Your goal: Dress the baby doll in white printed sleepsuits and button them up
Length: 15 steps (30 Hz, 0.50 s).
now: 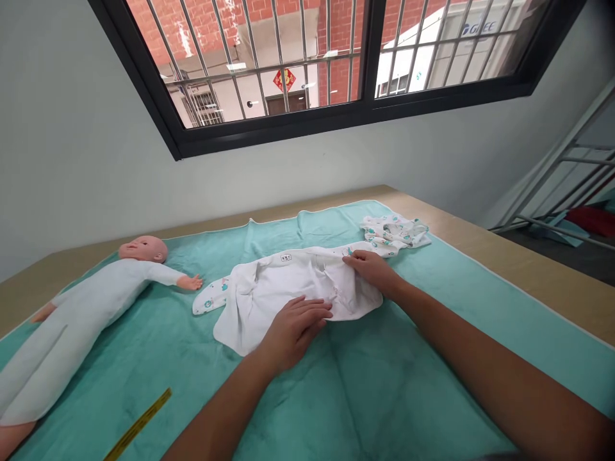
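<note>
A white baby garment (269, 288) lies spread on a teal towel (365, 384), its patterned sleeves sticking out at the left and upper right. My left hand (293, 326) rests flat on the garment's near edge, fingers stretched out together. My right hand (372, 269) lies on the garment's right side, fingers bent and pressing or pinching the cloth near the neckline. A baby doll (91, 301) in a white suit lies on its back at the left of the towel, one arm reaching toward the garment.
The towel covers a wooden table (509, 256) against a grey wall under a barred window. A yellow measuring strip (139, 426) lies at the towel's near left. A metal rack (562, 186) stands on the right beyond the table.
</note>
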Each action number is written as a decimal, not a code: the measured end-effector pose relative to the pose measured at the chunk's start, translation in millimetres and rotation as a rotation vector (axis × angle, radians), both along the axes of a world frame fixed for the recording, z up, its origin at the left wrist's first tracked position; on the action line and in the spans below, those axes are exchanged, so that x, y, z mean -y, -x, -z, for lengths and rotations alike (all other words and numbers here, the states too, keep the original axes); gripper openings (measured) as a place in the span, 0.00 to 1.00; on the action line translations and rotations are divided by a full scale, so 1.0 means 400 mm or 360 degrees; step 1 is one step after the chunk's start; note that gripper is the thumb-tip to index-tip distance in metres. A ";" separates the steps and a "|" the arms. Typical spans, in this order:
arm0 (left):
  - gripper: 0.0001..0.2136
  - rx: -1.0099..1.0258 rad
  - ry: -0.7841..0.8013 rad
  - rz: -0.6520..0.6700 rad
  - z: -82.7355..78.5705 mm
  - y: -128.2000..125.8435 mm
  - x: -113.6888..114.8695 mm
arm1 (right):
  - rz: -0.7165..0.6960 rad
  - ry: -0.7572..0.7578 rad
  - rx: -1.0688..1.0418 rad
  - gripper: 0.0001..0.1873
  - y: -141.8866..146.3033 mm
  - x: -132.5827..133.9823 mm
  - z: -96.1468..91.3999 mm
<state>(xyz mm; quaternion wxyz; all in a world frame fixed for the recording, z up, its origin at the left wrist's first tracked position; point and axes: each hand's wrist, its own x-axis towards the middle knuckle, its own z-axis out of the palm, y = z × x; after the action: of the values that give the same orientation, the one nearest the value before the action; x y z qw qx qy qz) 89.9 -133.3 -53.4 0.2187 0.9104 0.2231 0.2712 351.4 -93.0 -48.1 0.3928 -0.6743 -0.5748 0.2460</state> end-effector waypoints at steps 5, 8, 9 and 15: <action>0.13 -0.0191 0.0070 0.0102 -0.003 -0.003 0.012 | 0.0163 -0.0252 0.0506 0.17 -0.002 0.007 -0.012; 0.13 -0.0294 0.0104 0.0119 -0.003 -0.004 0.017 | 0.0270 -0.0277 0.0695 0.16 -0.017 0.010 -0.022; 0.14 -0.0302 0.0106 0.0114 -0.003 -0.004 0.018 | 0.0304 -0.0257 0.0752 0.15 -0.024 0.010 -0.023; 0.11 -0.0032 -0.0010 -0.0021 -0.003 0.000 0.011 | 0.0203 0.0065 0.1091 0.09 -0.052 0.006 0.005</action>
<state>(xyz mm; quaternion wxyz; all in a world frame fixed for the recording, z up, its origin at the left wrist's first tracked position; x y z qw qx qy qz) 89.9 -137.5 -52.3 0.2117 0.9123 0.2304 0.2643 372.2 -95.2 -50.0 0.1778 -0.7601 -0.6249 -0.0084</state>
